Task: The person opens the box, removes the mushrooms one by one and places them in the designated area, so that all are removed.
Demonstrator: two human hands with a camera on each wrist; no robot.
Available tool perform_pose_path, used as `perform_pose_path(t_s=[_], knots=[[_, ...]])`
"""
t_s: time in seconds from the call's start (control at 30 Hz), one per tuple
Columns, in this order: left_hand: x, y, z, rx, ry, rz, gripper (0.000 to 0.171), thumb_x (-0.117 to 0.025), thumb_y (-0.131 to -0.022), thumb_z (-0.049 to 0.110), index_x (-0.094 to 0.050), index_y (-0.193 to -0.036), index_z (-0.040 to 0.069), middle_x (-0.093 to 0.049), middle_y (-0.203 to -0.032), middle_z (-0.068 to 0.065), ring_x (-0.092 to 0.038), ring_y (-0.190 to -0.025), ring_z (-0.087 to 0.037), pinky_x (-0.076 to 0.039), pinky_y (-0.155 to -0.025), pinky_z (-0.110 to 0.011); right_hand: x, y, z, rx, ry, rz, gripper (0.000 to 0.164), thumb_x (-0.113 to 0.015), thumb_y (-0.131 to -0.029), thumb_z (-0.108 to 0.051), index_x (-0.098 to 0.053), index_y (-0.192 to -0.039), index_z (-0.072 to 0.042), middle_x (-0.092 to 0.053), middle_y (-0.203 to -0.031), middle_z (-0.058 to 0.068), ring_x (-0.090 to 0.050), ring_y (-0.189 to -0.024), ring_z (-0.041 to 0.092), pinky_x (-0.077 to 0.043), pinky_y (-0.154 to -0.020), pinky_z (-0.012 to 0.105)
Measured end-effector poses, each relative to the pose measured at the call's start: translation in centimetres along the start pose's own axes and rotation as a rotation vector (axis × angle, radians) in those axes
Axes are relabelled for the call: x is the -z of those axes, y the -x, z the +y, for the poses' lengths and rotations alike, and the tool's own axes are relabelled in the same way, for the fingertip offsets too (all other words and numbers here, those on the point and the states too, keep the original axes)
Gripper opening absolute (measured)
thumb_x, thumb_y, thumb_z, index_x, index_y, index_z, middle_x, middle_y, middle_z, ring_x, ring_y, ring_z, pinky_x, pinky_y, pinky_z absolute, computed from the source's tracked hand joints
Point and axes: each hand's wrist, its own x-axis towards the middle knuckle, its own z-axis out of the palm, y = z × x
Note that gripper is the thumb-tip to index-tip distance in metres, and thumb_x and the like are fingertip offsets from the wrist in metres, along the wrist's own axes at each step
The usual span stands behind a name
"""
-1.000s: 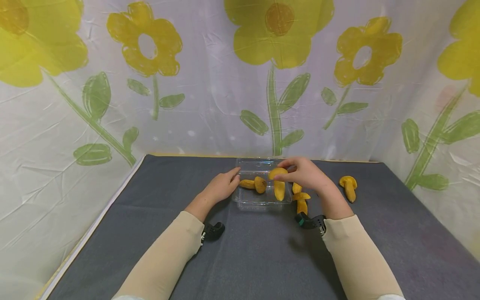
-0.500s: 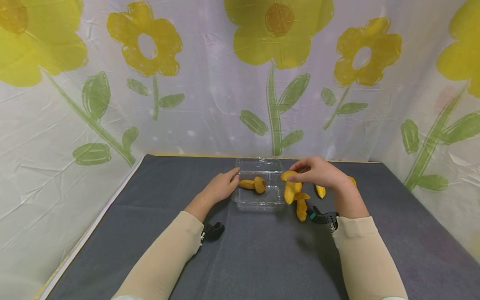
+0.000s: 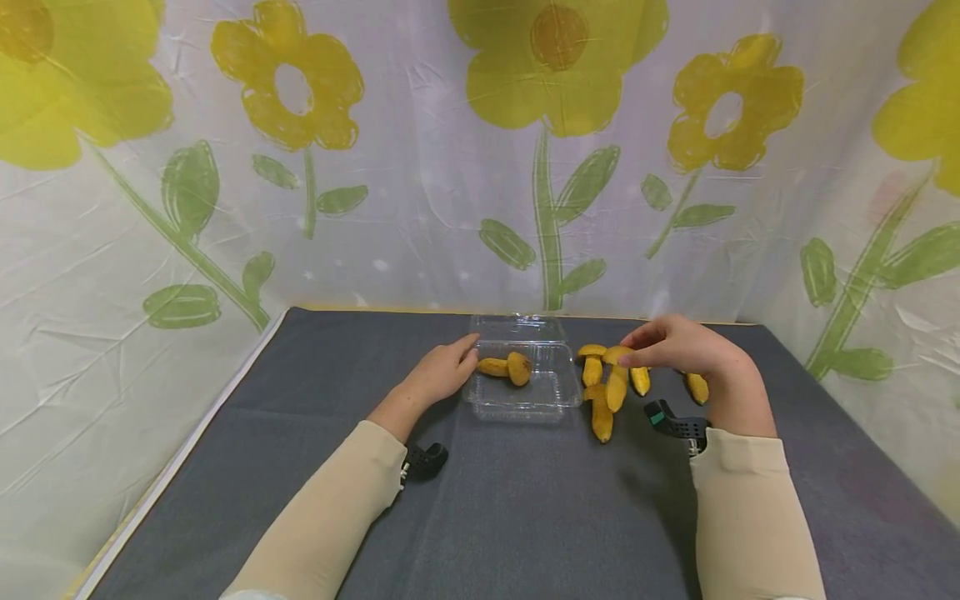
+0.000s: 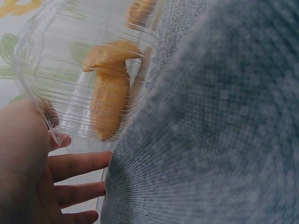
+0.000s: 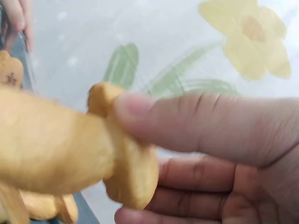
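Note:
Inside a clear plastic box (image 3: 558,375) lies one yellow mushroom (image 3: 495,367), its cap toward the right. My left hand (image 3: 438,372) touches the box's left side, fingers mostly straight; in the left wrist view its fingers (image 4: 79,166) spread beside the rim. My right hand (image 3: 678,346) pinches another yellow mushroom (image 3: 617,387) by the cap between thumb and fingers, stem hanging down. In the right wrist view the thumb (image 5: 140,116) presses on that cap. The held mushroom overlaps others just right of the box.
Several loose mushrooms lie right of the box, among them a front one (image 3: 602,423), a back one (image 3: 592,364) and one (image 3: 697,388) partly hidden by the right hand. The box's lid (image 3: 517,327) stands open toward the curtain (image 3: 420,208) behind the dark tablecloth (image 3: 487,500).
My right hand has moved right with the mushroom, from over the box to over the loose mushrooms beside it. The left hand has kept its place.

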Motion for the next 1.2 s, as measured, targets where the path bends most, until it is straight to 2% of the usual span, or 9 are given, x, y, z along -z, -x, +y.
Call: perform_pose_path(t_s=[0.13, 0.3, 0.5, 0.73, 0.9, 1.0, 1.2], knots=[[0.0, 0.0, 0.0, 0.001, -0.001, -0.001, 0.054, -0.038, -0.112, 0.031, -0.034, -0.162, 0.009, -0.044, -0.061, 0.002, -0.034, -0.051, -0.013, -0.038, -0.066, -0.039, 0.6, 0.6, 0.8, -0.015, -0.003, -0.018, 0.064, -0.074, -0.096, -0.037, -0.058, -0.14, 0.007, -0.059, -0.137, 0.023, -0.052, -0.128, 0.043, -0.042, -0.103, 0.061], [0.0, 0.1, -0.1, 0.01, -0.006, -0.005, 0.055, -0.038, -0.112, 0.031, -0.033, -0.162, 0.01, -0.044, -0.06, 0.002, -0.034, -0.051, -0.014, -0.039, -0.066, -0.04, 0.8, 1.0, 1.8, -0.073, -0.005, -0.026, 0.067, -0.076, -0.094, -0.038, -0.058, -0.139, 0.008, -0.058, -0.138, 0.024, -0.055, -0.125, 0.041, -0.042, -0.103, 0.06], [0.1, 0.2, 0.0, 0.012, -0.01, -0.006, 0.054, -0.039, -0.112, 0.031, -0.034, -0.162, 0.009, -0.044, -0.062, 0.002, -0.035, -0.053, -0.014, -0.04, -0.07, -0.04, 0.6, 0.6, 3.0, -0.157, 0.011, -0.062, 0.058, -0.079, -0.091, -0.037, -0.066, -0.131, 0.003, -0.066, -0.127, 0.017, -0.059, -0.117, 0.036, -0.045, -0.1, 0.059], [0.0, 0.1, 0.0, 0.018, -0.014, -0.004, 0.055, -0.039, -0.112, 0.031, -0.034, -0.162, 0.01, -0.043, -0.061, 0.002, -0.034, -0.053, -0.013, -0.04, -0.071, -0.04, -0.2, -0.5, 4.0, -0.243, -0.01, -0.126, 0.037, -0.079, -0.091, -0.022, -0.069, -0.116, 0.003, -0.069, -0.107, 0.01, -0.06, -0.099, 0.028, -0.05, -0.093, 0.048], [-0.1, 0.0, 0.0, 0.006, -0.009, 0.004, 0.054, -0.037, -0.112, 0.031, -0.034, -0.162, 0.009, -0.041, -0.06, 0.003, -0.032, -0.052, -0.013, -0.038, -0.066, -0.038, -0.8, -1.1, 4.7, -0.319, -0.022, -0.13, 0.031, -0.081, -0.091, -0.021, -0.071, -0.111, 0.001, -0.069, -0.106, 0.011, -0.06, -0.099, 0.027, -0.049, -0.096, 0.05], [-0.2, 0.0, 0.0, 0.001, 0.002, 0.006, 0.054, -0.037, -0.112, 0.03, -0.034, -0.162, 0.009, -0.04, -0.059, 0.003, -0.03, -0.05, -0.012, -0.034, -0.06, -0.037, -1.0, -1.3, 5.0, -0.326, -0.001, -0.138, 0.027, -0.08, -0.091, -0.022, -0.074, -0.107, -0.001, -0.069, -0.105, 0.011, -0.061, -0.098, 0.028, -0.05, -0.094, 0.049], [0.0, 0.1, 0.2, 0.008, 0.014, 0.005, 0.055, -0.037, -0.112, 0.031, -0.033, -0.162, 0.009, -0.039, -0.058, 0.003, -0.029, -0.049, -0.013, -0.032, -0.058, -0.036, -1.2, -1.6, 5.2, -0.336, 0.007, -0.154, 0.023, -0.078, -0.093, -0.022, -0.077, -0.105, -0.002, -0.068, -0.106, 0.012, -0.062, -0.098, 0.027, -0.051, -0.094, 0.048]])
